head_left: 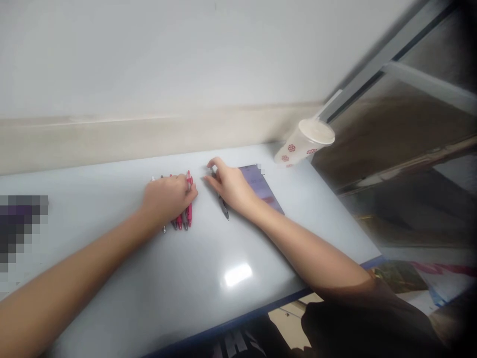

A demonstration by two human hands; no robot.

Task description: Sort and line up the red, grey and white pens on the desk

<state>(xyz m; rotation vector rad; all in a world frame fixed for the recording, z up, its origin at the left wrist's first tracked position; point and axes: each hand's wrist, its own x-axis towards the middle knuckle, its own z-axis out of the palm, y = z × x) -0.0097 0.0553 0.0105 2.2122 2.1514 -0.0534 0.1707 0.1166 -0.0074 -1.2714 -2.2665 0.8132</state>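
My left hand (167,196) rests over a row of several pens on the table, its fingers curled across them and its thumb along the right side. Out from under it show a red pen (190,217) and other red, grey and clear pen ends. To the right, my right hand (234,188) is low over a dark grey pen (224,207), with thumb and index finger apart around its upper part. The palm hides some of this pen. Just behind my right hand lies a phone (263,185) with a purple screen, partly covered by the hand and wrist.
A white paper cup (298,144) with red flower prints and a lid stands at the table's back right corner. The glossy white table (179,283) meets a wall (149,59) behind. A blurred-out dark object (18,223) is at the left edge.
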